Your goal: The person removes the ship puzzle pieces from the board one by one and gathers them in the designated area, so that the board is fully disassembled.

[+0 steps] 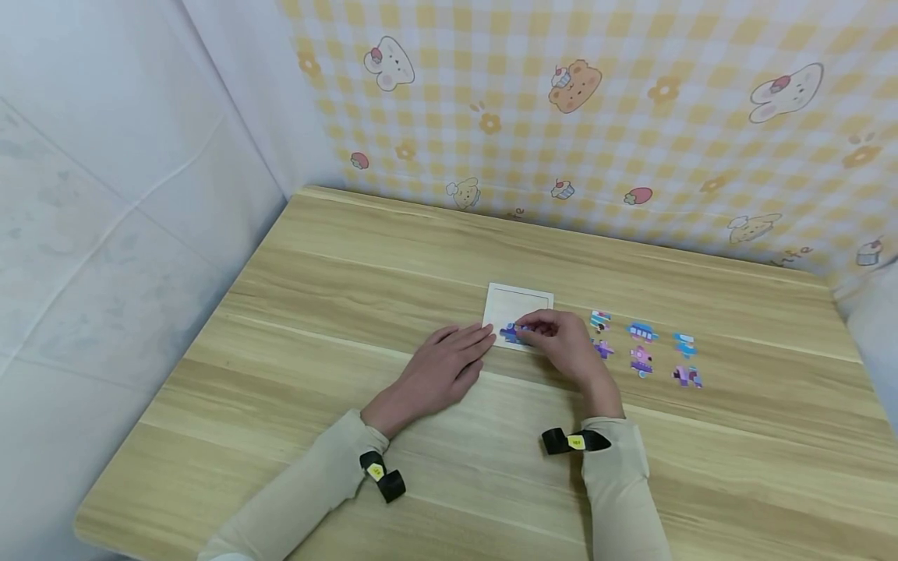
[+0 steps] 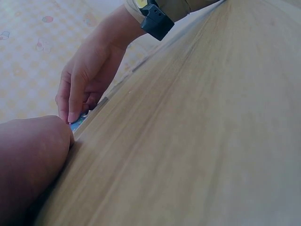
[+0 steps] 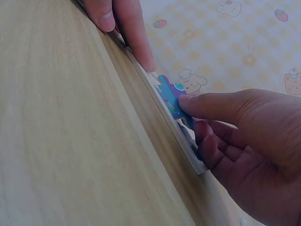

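Note:
A white puzzle tray with a raised border lies on the wooden table. Over its lower part, my right hand pinches a blue and purple jigsaw piece between thumb and fingers. The piece stands tilted at the tray's near side in the right wrist view. My left hand lies palm down with its fingers stretched out, fingertips at the tray's left edge. In the left wrist view, part of the left hand covers most of the tray.
Right of the tray, several loose jigsaw pieces lie in two rows, among them a blue piece, a pink and purple piece and a purple piece. A yellow checked cloth hangs behind the table.

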A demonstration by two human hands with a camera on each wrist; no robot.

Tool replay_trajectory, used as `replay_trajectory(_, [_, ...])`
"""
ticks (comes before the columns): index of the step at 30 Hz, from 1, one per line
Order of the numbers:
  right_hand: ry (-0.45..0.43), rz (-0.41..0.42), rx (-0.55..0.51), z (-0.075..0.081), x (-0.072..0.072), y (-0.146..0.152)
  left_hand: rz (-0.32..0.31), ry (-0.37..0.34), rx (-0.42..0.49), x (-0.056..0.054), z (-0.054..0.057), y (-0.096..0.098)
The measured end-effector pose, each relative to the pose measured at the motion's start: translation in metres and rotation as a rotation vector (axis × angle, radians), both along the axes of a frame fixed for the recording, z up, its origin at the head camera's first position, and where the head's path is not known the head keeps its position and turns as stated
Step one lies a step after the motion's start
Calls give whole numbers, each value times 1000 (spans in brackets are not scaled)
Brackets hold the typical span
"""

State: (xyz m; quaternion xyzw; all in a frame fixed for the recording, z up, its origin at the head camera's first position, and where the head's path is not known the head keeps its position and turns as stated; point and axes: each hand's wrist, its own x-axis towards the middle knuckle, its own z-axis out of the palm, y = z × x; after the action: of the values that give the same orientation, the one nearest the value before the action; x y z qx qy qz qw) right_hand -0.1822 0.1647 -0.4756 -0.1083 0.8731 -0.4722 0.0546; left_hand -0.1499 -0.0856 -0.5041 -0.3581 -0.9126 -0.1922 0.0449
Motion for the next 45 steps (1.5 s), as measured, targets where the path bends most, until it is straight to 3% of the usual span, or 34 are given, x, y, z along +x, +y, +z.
replay_trajectory(6, [8, -35, -43, 5, 4, 5, 0, 0, -13, 1, 2, 2])
replay_trajectory(11, [14, -85, -65, 18, 13, 20, 1, -9, -8, 4, 3, 2])
replay_trajectory(16, [63, -120, -54, 33, 32, 54, 9, -6, -1, 4, 4, 0])
replay_trajectory(20, [77, -163, -42, 33, 49, 90, 17, -3, 13, 3, 2, -2])
replay_trajectory(25, [15, -184, -1, 26, 71, 134, 16, -11, 12, 3, 2, -3])
replay_trajectory(30, [-101, -154, 58, 24, 87, 163, 6, -16, 27, 4, 2, 1])
replay_trajectory(34, [-154, -117, 115, 23, 87, 168, 8, -16, 30, 3, 2, 1])
replay_trajectory(39, [-158, -115, 193, 20, 84, 166, 4, -18, 28, 3, 3, 1])
replay_trajectory(45, [-176, -129, 192, 21, 83, 163, 4, -24, 24, 3, 4, 1])
